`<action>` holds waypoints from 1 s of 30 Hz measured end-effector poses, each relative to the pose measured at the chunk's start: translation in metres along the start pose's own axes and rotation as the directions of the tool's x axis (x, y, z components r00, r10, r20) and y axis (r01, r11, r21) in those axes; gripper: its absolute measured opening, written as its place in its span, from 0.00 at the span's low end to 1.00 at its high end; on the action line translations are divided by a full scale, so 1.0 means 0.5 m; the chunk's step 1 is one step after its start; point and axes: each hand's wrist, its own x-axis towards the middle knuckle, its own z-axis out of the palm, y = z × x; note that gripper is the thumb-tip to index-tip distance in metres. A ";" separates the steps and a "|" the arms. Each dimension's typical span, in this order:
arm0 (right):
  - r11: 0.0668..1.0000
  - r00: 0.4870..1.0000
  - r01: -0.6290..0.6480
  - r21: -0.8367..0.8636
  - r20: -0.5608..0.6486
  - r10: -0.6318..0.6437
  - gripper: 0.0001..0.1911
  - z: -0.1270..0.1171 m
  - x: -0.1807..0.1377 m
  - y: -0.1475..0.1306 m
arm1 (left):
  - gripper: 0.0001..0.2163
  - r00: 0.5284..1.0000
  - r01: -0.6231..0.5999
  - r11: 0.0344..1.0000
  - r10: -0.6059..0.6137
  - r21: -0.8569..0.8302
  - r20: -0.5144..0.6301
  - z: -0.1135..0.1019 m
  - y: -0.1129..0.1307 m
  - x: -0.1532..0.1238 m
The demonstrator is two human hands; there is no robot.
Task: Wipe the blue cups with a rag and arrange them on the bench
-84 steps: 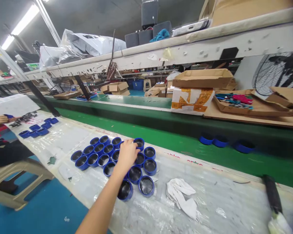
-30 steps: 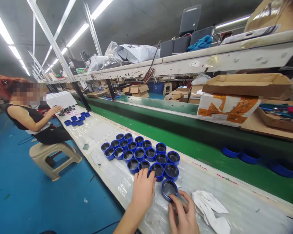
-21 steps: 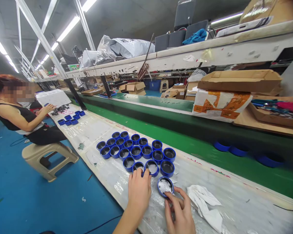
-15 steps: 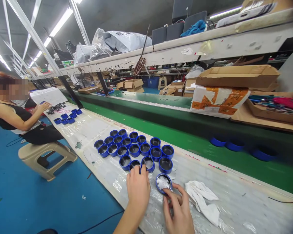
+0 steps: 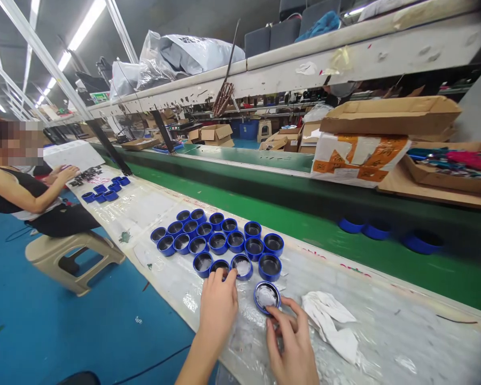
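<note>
**Two hands at a cluster of blue caps on the plastic-covered bench**

Two bare hands work at the near edge of the bench [image 5: 385, 331], which is covered in clear plastic sheeting. The right hand [image 5: 291, 342] has its fingers curled about a single blue cap [image 5: 266, 297] and grips it at the near rim; this cap sits apart from the others, just in front of them, with its open side up and a pale sheen inside. The left hand [image 5: 218, 305] lies flat with fingers loosely extended, its fingertips touching the nearest cap of the group; it holds nothing.

The group of blue caps [image 5: 220, 243] stands in close rows on the sheeting, all open side up, beyond both hands. A crumpled white cloth [image 5: 331, 323] lies just right of the held cap, not touching it.

A green conveyor belt [image 5: 304, 230] runs along the far side of the bench, with several more blue caps [image 5: 379, 231] on it to the right. A cardboard box [image 5: 388, 115] rests on a taped carton beyond the belt. Further along the bench on the left, a seated person [image 5: 28, 195] on a plastic stool [image 5: 70, 256] has a hand at a smaller set of blue caps [image 5: 104, 192].
</note>
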 end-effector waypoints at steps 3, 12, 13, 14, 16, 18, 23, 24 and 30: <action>1.000 0.999 0.010 0.011 -0.033 -0.010 0.12 0.004 -0.003 0.004 | 0.17 0.997 -0.072 0.996 0.072 -0.056 0.012 0.000 -0.025 -0.001; 0.999 0.999 -0.031 0.043 -0.015 0.032 0.10 -0.013 0.007 -0.017 | 0.15 0.975 -0.222 0.956 0.221 -0.194 -0.028 -0.012 -0.064 0.016; 0.998 0.999 -0.038 0.044 -0.012 0.038 0.10 -0.014 0.008 -0.020 | 0.15 0.972 -0.236 0.951 0.233 -0.201 -0.041 -0.012 -0.064 0.013; 0.998 0.999 -0.045 0.046 -0.010 0.045 0.10 -0.015 0.008 -0.022 | 0.15 0.969 -0.248 0.946 0.242 -0.209 -0.057 -0.011 -0.065 0.009; 0.997 0.998 -0.056 0.048 -0.010 0.057 0.10 -0.017 0.009 -0.026 | 0.16 0.964 -0.263 0.938 0.243 -0.225 -0.110 -0.007 -0.065 -0.003; 0.996 0.998 -0.067 0.050 -0.011 0.068 0.10 -0.017 0.008 -0.027 | 0.15 0.958 -0.259 0.936 0.218 -0.238 -0.188 -0.002 -0.068 -0.017; 0.993 0.996 -0.093 0.066 -0.006 0.094 0.10 -0.016 0.007 -0.029 | 0.11 0.908 -0.241 0.939 0.129 -0.247 -0.398 0.013 -0.072 -0.032; 0.993 0.995 -0.098 0.070 -0.006 0.098 0.10 -0.016 0.006 -0.029 | 0.10 0.897 -0.242 0.938 0.119 -0.247 -0.425 0.015 -0.071 -0.031; 0.988 0.993 -0.114 0.102 -0.005 0.115 0.10 -0.016 0.005 -0.029 | 0.10 0.874 -0.257 0.932 0.112 -0.256 -0.473 0.022 -0.054 -0.016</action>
